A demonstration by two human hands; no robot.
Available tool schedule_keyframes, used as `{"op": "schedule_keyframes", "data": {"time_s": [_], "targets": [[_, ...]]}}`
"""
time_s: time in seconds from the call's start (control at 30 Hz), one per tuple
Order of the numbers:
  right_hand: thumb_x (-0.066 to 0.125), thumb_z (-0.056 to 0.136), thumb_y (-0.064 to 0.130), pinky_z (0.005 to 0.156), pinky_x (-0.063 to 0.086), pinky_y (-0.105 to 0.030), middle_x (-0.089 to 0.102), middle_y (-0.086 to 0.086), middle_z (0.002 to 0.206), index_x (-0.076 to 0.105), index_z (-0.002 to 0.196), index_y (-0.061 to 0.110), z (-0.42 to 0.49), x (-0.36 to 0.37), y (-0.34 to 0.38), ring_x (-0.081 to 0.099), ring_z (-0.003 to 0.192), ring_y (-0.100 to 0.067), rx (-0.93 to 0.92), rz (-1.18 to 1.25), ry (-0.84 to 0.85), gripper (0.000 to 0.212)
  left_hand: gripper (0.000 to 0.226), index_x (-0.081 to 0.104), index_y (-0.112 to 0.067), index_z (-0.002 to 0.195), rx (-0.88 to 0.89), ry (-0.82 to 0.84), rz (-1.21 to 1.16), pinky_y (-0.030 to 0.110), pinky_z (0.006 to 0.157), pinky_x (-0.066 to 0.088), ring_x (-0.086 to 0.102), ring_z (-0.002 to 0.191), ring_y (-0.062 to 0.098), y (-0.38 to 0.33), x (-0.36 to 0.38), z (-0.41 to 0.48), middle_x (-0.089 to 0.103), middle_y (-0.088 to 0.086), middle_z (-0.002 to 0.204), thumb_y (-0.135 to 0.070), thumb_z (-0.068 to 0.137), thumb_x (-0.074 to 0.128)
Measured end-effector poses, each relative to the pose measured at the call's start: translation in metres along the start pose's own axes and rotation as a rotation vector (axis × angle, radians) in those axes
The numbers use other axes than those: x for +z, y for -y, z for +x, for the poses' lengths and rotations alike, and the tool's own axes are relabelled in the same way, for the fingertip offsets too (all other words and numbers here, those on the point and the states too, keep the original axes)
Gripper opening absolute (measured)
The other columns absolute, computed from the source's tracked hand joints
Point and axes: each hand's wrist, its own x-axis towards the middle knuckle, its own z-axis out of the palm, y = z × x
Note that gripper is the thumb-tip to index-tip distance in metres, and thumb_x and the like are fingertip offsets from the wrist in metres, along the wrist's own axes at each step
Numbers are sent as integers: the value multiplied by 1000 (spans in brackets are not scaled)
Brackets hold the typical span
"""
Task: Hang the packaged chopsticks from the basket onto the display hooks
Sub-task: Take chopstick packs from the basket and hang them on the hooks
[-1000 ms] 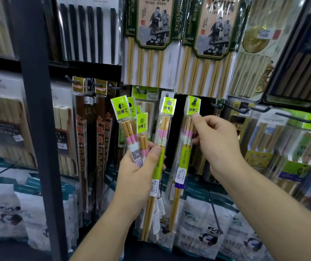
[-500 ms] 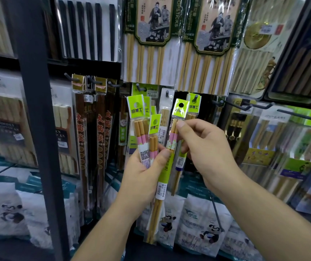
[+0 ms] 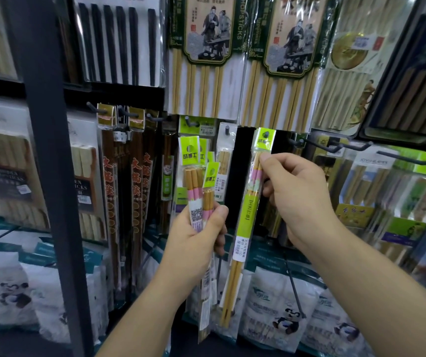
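Behind the packet [image 3: 249, 210] in the right hand [image 3: 297, 199] — crowded packs [image 3: 201, 81], dark hooks [image 3: 407, 157].

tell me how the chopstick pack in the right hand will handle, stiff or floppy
Probably stiff: the pack runs straight below the right hand, braced by the sticks inside. Likely light, since a pinch near its top carries it. The glossy sleeve may slip.

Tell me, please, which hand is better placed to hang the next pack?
Right, probably: the right hand pinches one pack below its green header, up level with the hooks; the left hand grips the other packs lower down.
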Motion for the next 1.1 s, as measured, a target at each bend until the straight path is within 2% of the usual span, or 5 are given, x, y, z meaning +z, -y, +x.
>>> {"op": "schedule_keyframes", "data": {"time_s": [0.13, 0.33, 0.6, 0.73, 1.1], "targets": [[66, 98, 28, 51, 43, -16, 60, -2, 64, 74, 76, 17, 1, -1, -6, 50, 54, -8, 8, -21, -10, 26, 9, 69, -33, 83, -25, 17, -26, 24, 45, 43, 48, 51, 11, -1, 0, 0, 53, -5, 61, -40, 89, 73], [66, 98, 34, 51, 44, -10, 58, 7, 57, 74, 72, 22, 1, -6, -13, 52, 53, -4, 11, -104, -4, 30, 54, 59, -30, 83, -41, 37, -106, 23, 41, 36, 42, 50, 10, 0, -1, 0, 49, -5, 64, -80, 68, 75], [71, 93, 38, 60, 46, -29, 59, -2, 66, 64, 77, 16, -4, -8, -23, 53, 61, -12, 13, -231, -82, 29, 32, 54, -13, 86, -17, 13, -112, 25, 41, 40, 49, 49, 13, 0, 2, 0, 59, 1, 69, -42, 97, 57], [71, 93, 33, 51, 43, -18, 57, 12, 59, 64, 79, 19, -15, -6, -25, 49, 54, -2, -32, -227, -87, 21, 37, 52, -5, 93, -6, 18, -105, 25, 42, 42, 52, 51, 15, -3, 7, 0, 62, 3, 72, -42, 98, 56], [64, 100, 26, 41, 42, -18, 49, -8, 58, 67, 73, 8, -33, 7, -9, 48, 42, -10, 22, 34, 231, 32, 23, 72, -31, 84, -1, 102, -138, 27, 40, 49, 61, 46, 17, -9, 12, -7, 68, 7, 67, -53, 85, 67]]}}
